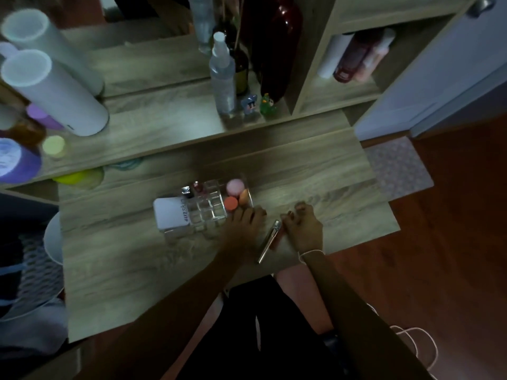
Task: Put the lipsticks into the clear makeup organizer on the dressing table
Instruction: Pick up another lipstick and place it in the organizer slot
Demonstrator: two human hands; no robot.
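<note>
The clear makeup organizer [208, 212] sits mid-table on the wooden dressing table [137, 256]. It holds a white tube [171, 213], pink and orange sponges [234, 194], and two small lipstick caps [192, 189] at its back. My left hand [242, 224] rests against the organizer's near right corner, fingers bent; what it holds is hidden. A slim silver lipstick tube [269, 241] lies on the table between my hands. My right hand [301, 229] lies just right of it, fingers curled, touching its top end.
A raised shelf carries a clear spray bottle [222, 75], dark bottles [279, 45], two small figurines [259, 104], white cylinders [55, 89] and purple jars [16, 163]. A yellow lid [79, 178] lies under the shelf. The table's right edge drops to the red floor.
</note>
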